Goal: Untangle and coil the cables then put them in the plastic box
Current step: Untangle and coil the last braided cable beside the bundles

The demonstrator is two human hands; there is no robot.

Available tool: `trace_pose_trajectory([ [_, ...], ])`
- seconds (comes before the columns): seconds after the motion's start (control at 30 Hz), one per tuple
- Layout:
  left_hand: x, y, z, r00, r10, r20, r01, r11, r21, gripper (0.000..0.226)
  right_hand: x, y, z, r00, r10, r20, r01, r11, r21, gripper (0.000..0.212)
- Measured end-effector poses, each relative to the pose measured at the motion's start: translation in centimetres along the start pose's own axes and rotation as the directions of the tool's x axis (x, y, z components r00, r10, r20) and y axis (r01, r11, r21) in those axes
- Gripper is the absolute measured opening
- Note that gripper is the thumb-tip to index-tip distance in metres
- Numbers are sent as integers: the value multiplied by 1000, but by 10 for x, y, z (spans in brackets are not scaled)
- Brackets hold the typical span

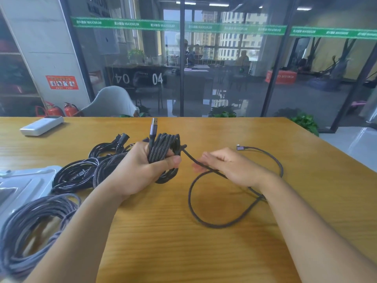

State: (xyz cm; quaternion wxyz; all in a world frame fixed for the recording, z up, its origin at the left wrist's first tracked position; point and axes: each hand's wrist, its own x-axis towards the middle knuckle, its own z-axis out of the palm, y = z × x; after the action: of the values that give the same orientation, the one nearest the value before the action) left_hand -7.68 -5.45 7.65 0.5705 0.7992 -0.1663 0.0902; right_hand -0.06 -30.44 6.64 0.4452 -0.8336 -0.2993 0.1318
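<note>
At table centre, the left hand (pixel 142 168) is gripping a mostly wound coil (pixel 165 154) of dark braided cable, fingers and thumb wrapped round the loops, USB-A plug (pixel 154 123) sticking up at 12 o'clock from the fist. The right hand (pixel 230 166) is pinching the free run of the same cable just at 3 o'clock of the coil and feeding it in, fingers closed on the strand. The loose tail (pixel 204 219) is lying on the wooden table (pixel 163 252) in one open loop running from 5 o'clock round to 2 o'clock, ending at the angled connector (pixel 239 147). No knots showing in it.

Progress, my read: this cable is looking largely coiled, a few wraps left. A grey braided bundle (pixel 34 225) at 8 o'clock is looking already coiled and is sitting on the table, not boxed. A pile of black cables (pixel 81 174) at 9 to 10 o'clock is looking loosely heaped; can't tell whether tangled or done.

Containers: the clear plastic box (pixel 22 184) is sitting at 9 o'clock by the table's left edge, partly cut off. Nothing cable-like is visibly lying inside, though the view is blurred, so not certain. So boxing is seemingly not started; all cables are waiting on that step.

White power bank (pixel 41 125) is sitting at 11 o'clock, well apart.
</note>
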Motion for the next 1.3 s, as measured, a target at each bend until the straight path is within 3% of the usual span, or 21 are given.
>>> trace_pose_trajectory([
  [0.1, 0, 0, 4, 998, -8, 69, 7, 1000, 2, 26, 2, -1, 14, 995, -67, 79, 67, 998, 11, 27],
  [0.23, 1, -4, 10, 992, -37, 123, 37, 999, 0, 32, 13, 1, 25, 990, -24, -140, 46, 987, 154, 20],
  [0.37, 4, -9, 15, 984, -65, 166, 67, 998, -11, 37, 21, 0, 32, 935, 11, -354, 109, 942, 319, 24],
  [0.63, 6, -14, 19, 978, -144, 152, 145, 989, 6, 34, 17, -1, 17, 931, 46, -362, 182, 801, 570, 13],
  [0.77, 7, -16, 14, 983, -175, 63, 176, 984, -19, 29, 15, 2, -2, 830, 111, -547, 303, 734, 608, 18],
  [0.83, 8, -16, 11, 980, -200, -19, 200, 979, -28, 26, 12, 6, -11, 782, 124, -610, 327, 753, 571, 21],
  [0.9, 8, -18, 10, 969, -217, -117, 214, 976, -45, 25, 7, 7, -16, 779, 47, -626, 301, 847, 438, 20],
  [1.07, 8, -16, 13, 952, -119, -281, 115, 993, -30, 17, -5, -3, -15, 883, -145, -447, 240, 957, 164, 24],
  [1.23, 6, -10, 25, 970, 16, -243, 1, 998, 69, 18, -1, -10, 9, 926, -171, -337, 164, 985, -51, 18],
  [1.3, 7, -13, 29, 984, 10, -176, 9, 994, 105, 22, 1, -10, 16, 925, -165, -343, 178, 984, 4, 14],
])
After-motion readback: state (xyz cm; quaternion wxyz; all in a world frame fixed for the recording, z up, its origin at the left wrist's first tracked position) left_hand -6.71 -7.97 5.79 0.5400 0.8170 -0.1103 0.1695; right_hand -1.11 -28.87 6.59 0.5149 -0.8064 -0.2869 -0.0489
